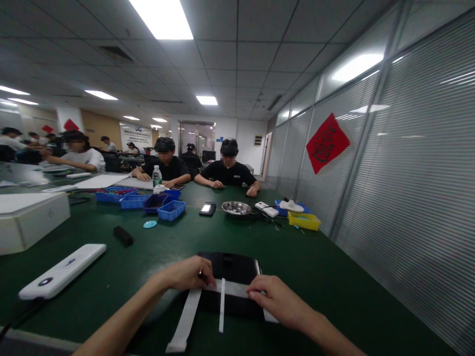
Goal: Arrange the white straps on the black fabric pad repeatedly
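Note:
A dark, flat, rounded black object (232, 267) lies on the table in front of me, its exact kind unclear. Across it runs a white elastic-looking band (236, 289). My left hand (195, 273) has its fingers curled and closed at the band's left part. With thumb and fingers pinched, my right hand (276, 299) grips the band's right part. The band's wide left tail (185, 321) hangs toward me over the table, and a short white end (270, 316) shows under my right hand. A narrow white strip (221, 306) lies upright across the middle.
A white power bank (63, 272) with a cable lies at left, near a white box (33, 220) and a black block (123, 236). Farther off are several blue trays (171, 210), a metal bowl (236, 209), a phone (207, 209) and a yellow tray (304, 221). Co-workers sit across the table.

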